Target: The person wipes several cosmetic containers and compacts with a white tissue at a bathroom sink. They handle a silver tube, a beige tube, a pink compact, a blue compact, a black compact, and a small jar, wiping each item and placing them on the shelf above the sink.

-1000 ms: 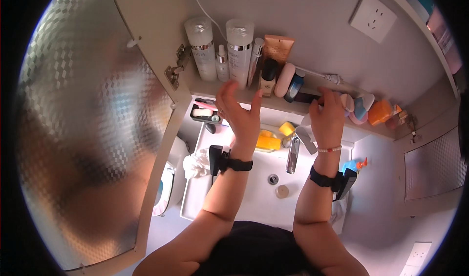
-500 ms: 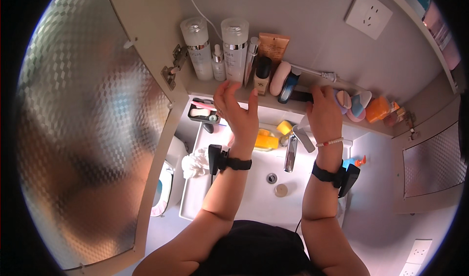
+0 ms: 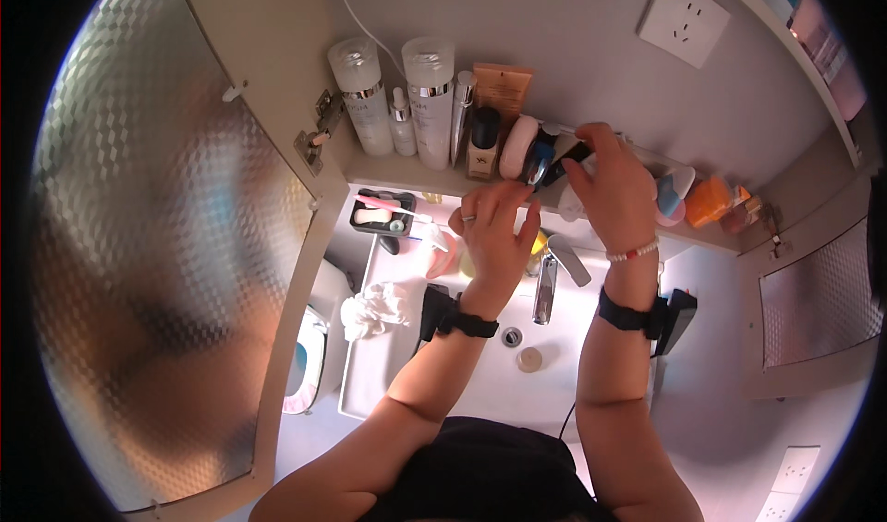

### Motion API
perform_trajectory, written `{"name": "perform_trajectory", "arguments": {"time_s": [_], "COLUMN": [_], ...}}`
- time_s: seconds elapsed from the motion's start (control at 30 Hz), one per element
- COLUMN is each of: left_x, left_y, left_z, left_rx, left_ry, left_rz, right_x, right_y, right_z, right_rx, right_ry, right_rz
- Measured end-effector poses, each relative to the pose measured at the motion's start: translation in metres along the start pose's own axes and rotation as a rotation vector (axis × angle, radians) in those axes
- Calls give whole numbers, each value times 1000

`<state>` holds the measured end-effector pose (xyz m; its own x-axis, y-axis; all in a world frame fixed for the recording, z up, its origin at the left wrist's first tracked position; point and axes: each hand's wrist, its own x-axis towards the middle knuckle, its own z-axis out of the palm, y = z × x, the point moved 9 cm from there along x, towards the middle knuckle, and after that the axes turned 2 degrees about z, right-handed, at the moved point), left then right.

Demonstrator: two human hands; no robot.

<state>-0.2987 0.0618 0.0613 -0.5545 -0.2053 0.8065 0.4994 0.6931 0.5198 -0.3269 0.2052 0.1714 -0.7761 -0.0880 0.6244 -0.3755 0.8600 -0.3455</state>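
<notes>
Head view looks down on a crowded cabinet shelf (image 3: 407,178) above a white washbasin (image 3: 480,374). The right hand (image 3: 614,185) is closed around a small dark bottle with a black cap (image 3: 565,163), gripping it at the shelf's front edge, right of the middle. Just left of it, the left hand (image 3: 494,231) is held open with fingers spread, its fingertips touching or nearly touching a dark blue glossy jar (image 3: 538,160); I cannot tell whether it grips anything.

The dark bottle looks slim and smooth, tilted rather than upright, mostly hidden by fingers, so its label and fill cannot be made out.

Risks, as I judge them: the shelf is packed tight, so any sideways sweep could knock the pink oval container (image 3: 517,147) or the beige bottle with a black cap (image 3: 481,143) off the edge into the basin below. Two tall frosted white bottles (image 3: 397,106) at the far left are top-heavy and would topple from a nudge. A smooth bottle held by the fingertips alone could slip and hit the chrome tap (image 3: 547,282).
</notes>
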Motion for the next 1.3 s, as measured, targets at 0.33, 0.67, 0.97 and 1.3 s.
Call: {"name": "perform_trajectory", "arguments": {"time_s": [0.33,0.67,0.97,1.3], "left_x": [-4,-6,-14,-145], "left_y": [3,1,3,11], "left_z": [0,3,2,-4], "left_rx": [17,-11,81,-155], "left_ry": [-12,-27,-157,-538], "left_rz": [30,21,113,154], "right_x": [-5,-25,-69,-212], "right_y": [27,39,22,92], "right_z": [37,55,30,59], "right_rx": [230,259,311,517], "right_ry": [-74,14,196,-209], "right_rz": [124,121,-20,519]}}
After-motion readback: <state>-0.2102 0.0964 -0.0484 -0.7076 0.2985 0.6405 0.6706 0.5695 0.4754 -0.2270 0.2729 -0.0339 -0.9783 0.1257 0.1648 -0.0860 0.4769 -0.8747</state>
